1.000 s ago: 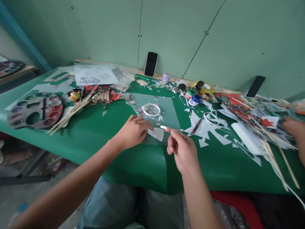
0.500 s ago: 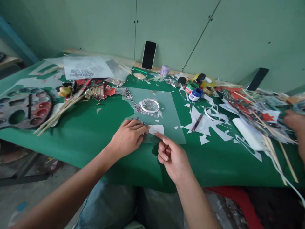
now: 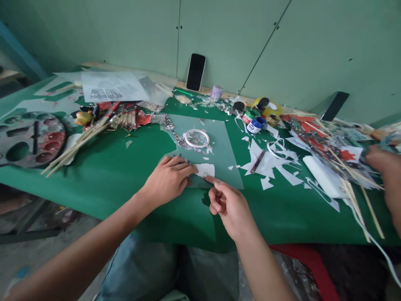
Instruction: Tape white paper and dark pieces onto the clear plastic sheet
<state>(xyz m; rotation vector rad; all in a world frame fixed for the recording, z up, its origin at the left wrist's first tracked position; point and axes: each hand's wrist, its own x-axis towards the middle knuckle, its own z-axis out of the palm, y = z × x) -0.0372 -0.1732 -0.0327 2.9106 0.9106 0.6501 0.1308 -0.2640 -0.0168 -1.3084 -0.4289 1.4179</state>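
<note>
A small piece of white paper (image 3: 206, 170) lies at the near part of a translucent sheet (image 3: 219, 150) on the green table cover. My left hand (image 3: 171, 177) is closed at the paper's left edge, fingers close together and thumb mostly hidden underneath. From the right, my right hand (image 3: 228, 205) reaches in with its index finger stretched out, the tip at the paper's lower edge. Its other fingers are curled loosely and hold nothing. Just beyond the paper sits a round white ring (image 3: 197, 138) with a clear middle. A patterned strip (image 3: 175, 133) runs beside it.
Left are a paint palette (image 3: 31, 140) and thin wooden sticks (image 3: 78, 146). Right are paint jars (image 3: 257, 124), paper scraps (image 3: 266, 161), a dark pen-like tool (image 3: 257, 161) and a white glue-gun-like object (image 3: 324, 177). A phone (image 3: 196, 72) leans on the wall. Another person's hand (image 3: 380, 161) is at far right.
My fingers hold nearly the same pose on the paper. The view has shifted slightly, and the other person's arm at right shows a bit more.
</note>
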